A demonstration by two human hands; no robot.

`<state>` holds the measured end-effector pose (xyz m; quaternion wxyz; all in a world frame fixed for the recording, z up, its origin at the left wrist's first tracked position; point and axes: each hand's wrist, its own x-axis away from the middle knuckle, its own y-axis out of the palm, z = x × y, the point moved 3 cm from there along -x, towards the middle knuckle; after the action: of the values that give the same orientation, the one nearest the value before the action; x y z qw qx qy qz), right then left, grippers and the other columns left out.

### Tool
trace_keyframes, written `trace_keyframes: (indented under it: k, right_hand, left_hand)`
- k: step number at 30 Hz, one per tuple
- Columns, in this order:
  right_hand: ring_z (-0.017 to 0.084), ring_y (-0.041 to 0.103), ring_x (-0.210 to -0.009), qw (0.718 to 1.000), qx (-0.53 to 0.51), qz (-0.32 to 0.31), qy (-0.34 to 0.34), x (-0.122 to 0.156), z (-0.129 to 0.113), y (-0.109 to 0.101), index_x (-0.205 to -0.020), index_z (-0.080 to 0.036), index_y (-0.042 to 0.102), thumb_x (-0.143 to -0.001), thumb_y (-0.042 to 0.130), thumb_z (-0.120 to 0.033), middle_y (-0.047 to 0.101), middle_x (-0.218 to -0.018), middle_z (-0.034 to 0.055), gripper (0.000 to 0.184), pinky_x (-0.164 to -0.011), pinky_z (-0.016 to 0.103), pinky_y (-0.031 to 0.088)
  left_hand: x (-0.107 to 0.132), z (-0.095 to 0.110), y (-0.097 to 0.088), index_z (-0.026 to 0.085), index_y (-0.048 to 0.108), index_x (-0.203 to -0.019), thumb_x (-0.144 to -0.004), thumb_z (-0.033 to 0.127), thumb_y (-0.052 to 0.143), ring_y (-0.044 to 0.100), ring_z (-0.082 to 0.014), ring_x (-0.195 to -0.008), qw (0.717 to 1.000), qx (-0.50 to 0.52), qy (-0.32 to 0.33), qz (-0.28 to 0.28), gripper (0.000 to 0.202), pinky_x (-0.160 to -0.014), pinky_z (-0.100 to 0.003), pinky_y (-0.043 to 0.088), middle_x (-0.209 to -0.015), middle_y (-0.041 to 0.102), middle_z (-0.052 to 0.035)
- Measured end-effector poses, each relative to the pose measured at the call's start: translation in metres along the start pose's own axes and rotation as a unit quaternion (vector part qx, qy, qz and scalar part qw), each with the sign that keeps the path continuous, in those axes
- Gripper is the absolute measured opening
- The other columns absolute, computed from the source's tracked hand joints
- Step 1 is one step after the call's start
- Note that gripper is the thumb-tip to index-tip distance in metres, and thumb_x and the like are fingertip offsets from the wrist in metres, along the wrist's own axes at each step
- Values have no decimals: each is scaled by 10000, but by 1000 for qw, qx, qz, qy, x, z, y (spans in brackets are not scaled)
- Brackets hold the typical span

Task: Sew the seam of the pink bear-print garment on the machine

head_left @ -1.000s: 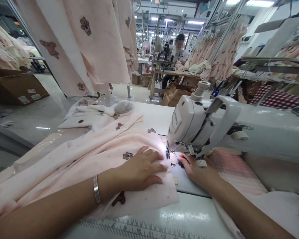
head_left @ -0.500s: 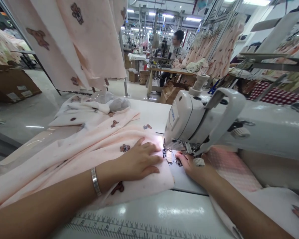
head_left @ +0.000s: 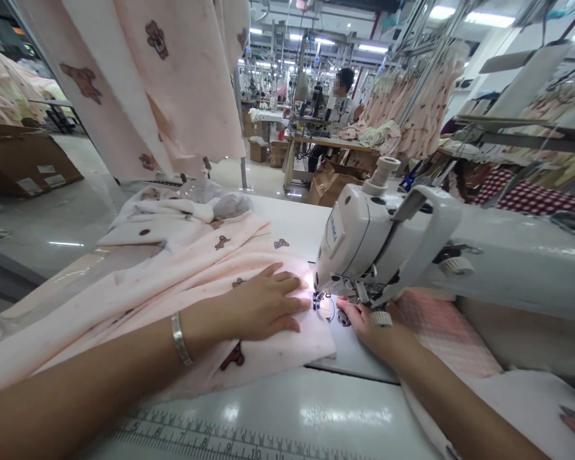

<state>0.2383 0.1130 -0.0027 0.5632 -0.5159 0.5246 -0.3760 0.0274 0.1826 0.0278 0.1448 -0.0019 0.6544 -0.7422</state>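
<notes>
Two hands work: left hand (head_left: pixel 263 306) flat, fingers spread on fabric (head_left: pixel 182 281); right hand (head_left: pixel 371 326) fingertips under machine (head_left: pixel 388 246), grip unclear.

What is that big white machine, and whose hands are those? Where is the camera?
The camera sits on a person's head and looks down, so the two arms are that person's own. The white machine is a sewing machine on a white table. A pink cloth with little bears lies on the table. The left hand, with a silver bangle on its wrist, lies flat on the cloth. The right hand rests under the machine's head, near the needle; it grips nothing I can see. A ruler is printed along the table's edge. Farther back another person sits at a table.
</notes>
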Motion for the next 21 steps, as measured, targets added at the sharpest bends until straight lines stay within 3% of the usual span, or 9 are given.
trace_keyframes:
  k: [3,5,7,8,10,12,14,17,21]
  right_hand:
    - [238,587,-835,1000,-13,-10,17,8,-5,-11,-795,-233,641,-808,477,-171,641,-840,51,176,-762,342,433]
    - [248,583,-796,999,-20,-17,33,14,-11,-16,-795,-216,615,-863,493,-347,630,-803,57,192,-699,344,440]
    - [244,575,-731,998,-36,-36,39,19,-18,-16,-797,-208,580,-856,510,-472,617,-756,39,280,-675,356,432]
    - [230,571,-696,997,-49,-48,41,20,-22,-15,-798,-207,562,-850,524,-475,614,-756,26,277,-675,357,427]
    - [178,557,-614,993,-94,-59,42,21,-28,-11,-782,-201,524,-858,522,-419,608,-769,0,231,-645,323,417]
    - [131,526,-530,986,-154,-51,43,20,-32,-8,-747,-194,493,-866,506,-370,590,-719,-23,212,-560,266,397]
    - [104,499,-477,979,-203,-19,17,18,-31,-7,-726,-198,484,-869,506,-345,558,-623,-52,206,-489,224,378]
    - [107,533,-512,977,-204,55,-29,17,-24,-9,-721,-202,513,-873,505,-318,566,-603,-53,192,-486,204,413]
    - [172,610,-761,979,-148,127,-64,20,-14,-14,-821,-204,627,-900,425,-250,644,-806,25,222,-657,273,491]
  left_hand:
    - [28,-8,-15,193,485,-1227,-942,420,390,407,-255,-1211,997,-51,26,-46,376,-1097,-468,175,-1272,496,-99]
    - [58,2,-8,181,389,-1333,-934,471,379,348,-279,-1277,996,-71,-9,-60,493,-1109,-476,179,-1357,434,-114]
    - [87,27,11,203,261,-1410,-929,461,387,309,-281,-1313,989,-78,-120,-44,561,-1084,-455,265,-1443,315,-102]
    - [99,44,21,209,242,-1420,-915,442,409,299,-316,-1316,980,-92,-176,-6,581,-1067,-489,281,-1459,278,-106]
    - [108,84,40,189,204,-1437,-889,436,453,307,-320,-1314,984,-84,-157,10,650,-1054,-439,324,-1448,297,-115]
    - [99,110,40,220,248,-1419,-902,323,429,377,-263,-1283,987,-67,-136,58,558,-1036,-368,363,-1395,398,-94]
    - [74,113,28,244,357,-1349,-909,259,388,422,-224,-1250,990,-4,-119,71,441,-1063,-375,348,-1329,484,-59]
    - [32,85,10,166,495,-1172,-910,212,387,469,-214,-1196,982,78,-151,82,287,-1127,-451,248,-1180,586,-71]
    - [10,58,27,91,450,-1228,-920,289,441,322,-281,-1303,992,51,-113,29,366,-1107,-502,256,-1349,434,-135]
